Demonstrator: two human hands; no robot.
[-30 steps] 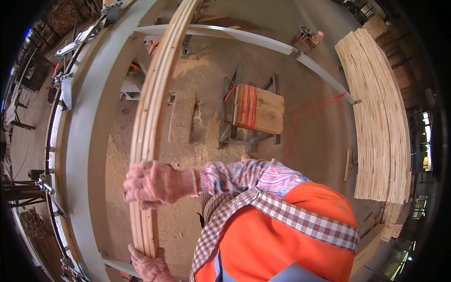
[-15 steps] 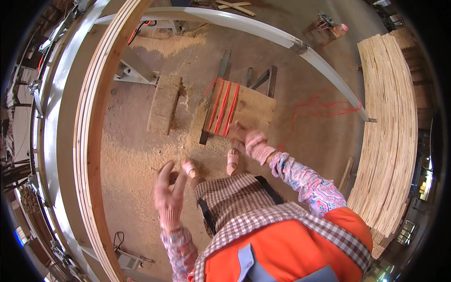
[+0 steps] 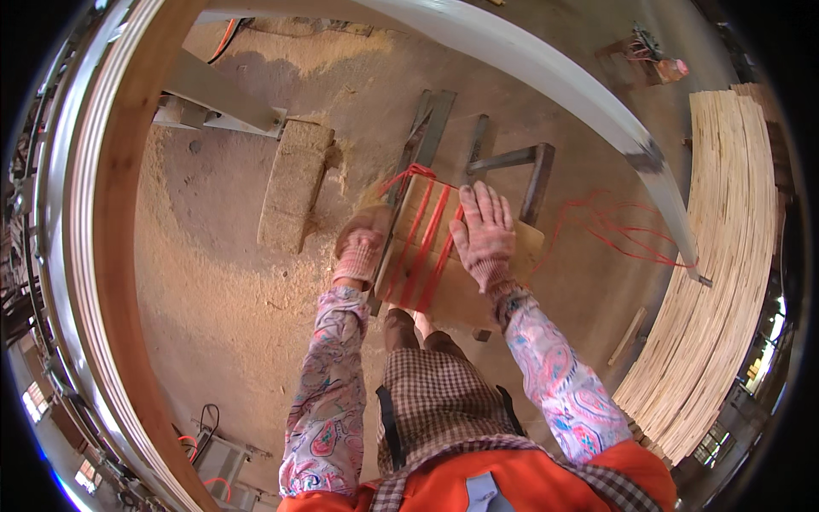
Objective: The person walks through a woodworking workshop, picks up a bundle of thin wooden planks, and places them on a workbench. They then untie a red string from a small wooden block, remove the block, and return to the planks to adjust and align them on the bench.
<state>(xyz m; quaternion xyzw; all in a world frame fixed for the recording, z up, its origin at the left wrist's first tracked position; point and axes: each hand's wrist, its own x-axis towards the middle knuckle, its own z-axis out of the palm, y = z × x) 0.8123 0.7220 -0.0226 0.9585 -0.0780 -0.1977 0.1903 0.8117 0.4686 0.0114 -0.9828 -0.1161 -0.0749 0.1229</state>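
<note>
A low stand with a wooden board top point(image 3: 476, 282) is right in front of me, with several red cords point(image 3: 418, 243) running across its left part. My right hand point(image 3: 486, 226), in a pinkish knit glove, lies on the board just right of the cords, fingers stretched out and holding nothing. At the board's left edge is my gloved left hand point(image 3: 362, 243). Its fingers are smeared by motion, so their grip cannot be made out. A knot of red cord point(image 3: 418, 171) shows at the board's far left corner, between the hands.
A dark metal frame point(image 3: 537, 171) stands behind the board. A sawdust-covered block point(image 3: 292, 183) lies to the left on the floor. Long wooden layers point(image 3: 141, 171) run along the left side. A pale curved beam point(image 3: 546, 68) arches overhead. Stacked veneer sheets point(image 3: 717, 256) and loose red cord point(image 3: 614, 230) lie right.
My left hand has come up and right to the board's left edge. My right hand has moved farther forward onto the board and lies flat. The view has shifted, and I am bent closer.
</note>
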